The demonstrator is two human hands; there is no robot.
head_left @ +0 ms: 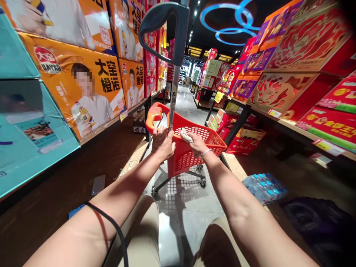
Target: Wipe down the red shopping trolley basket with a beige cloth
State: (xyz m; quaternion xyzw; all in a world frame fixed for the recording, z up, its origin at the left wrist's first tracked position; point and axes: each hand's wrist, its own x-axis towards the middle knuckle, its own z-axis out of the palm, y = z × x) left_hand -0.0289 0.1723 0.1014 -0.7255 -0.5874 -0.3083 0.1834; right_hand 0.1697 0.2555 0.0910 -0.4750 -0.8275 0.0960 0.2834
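Note:
An orange-red shopping cart (178, 161) with a lattice basket stands on small wheels in front of my knees. From it rises a metal pole (173, 98) topped by a dark grey loop handle (180, 40). My left hand (163, 144) is closed on the cart at the rim, by the foot of the pole; its fingertips point away from me. Pinched in my right hand (197, 144) is a whitish crumpled cloth (185, 135), held at the near upper edge of the basket. Part of the cloth is hidden by the fingers.
Shelves with orange drink cartons (83, 89) and a turquoise box (33, 137) line the left. Red and gold gift boxes (283, 92) fill the right shelf. A shrink-wrapped bottle pack (265, 188) lies low right. A black cable (111, 222) crosses my left forearm.

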